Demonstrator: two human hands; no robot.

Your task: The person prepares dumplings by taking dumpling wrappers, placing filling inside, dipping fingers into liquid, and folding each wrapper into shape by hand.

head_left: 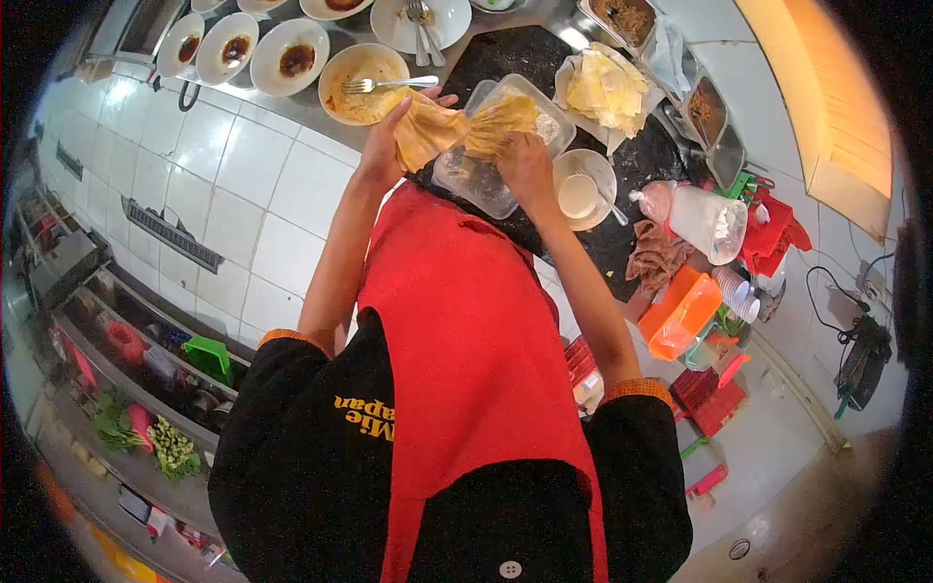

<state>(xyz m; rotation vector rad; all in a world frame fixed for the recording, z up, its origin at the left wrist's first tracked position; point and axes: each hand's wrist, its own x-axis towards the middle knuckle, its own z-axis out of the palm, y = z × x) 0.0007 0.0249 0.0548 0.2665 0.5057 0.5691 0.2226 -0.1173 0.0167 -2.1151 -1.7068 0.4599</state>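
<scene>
While left fingers (393, 120) clasp ruffled yellow sheets (428, 131), right fingers (522, 147) pinch pleated folds (501, 121).

the person's left hand (389, 138) holds a fan of yellow wrappers (423, 134), and the right hand (528, 170) pinches another pleated bunch (501, 126) over the clear plastic tubs (483, 185). beyond that lies a stack of yellow sheets (604, 89). a fork (389, 85) rests across the stained bowl (352, 105), near three white bowls (294, 63) with dark sauce.
</scene>
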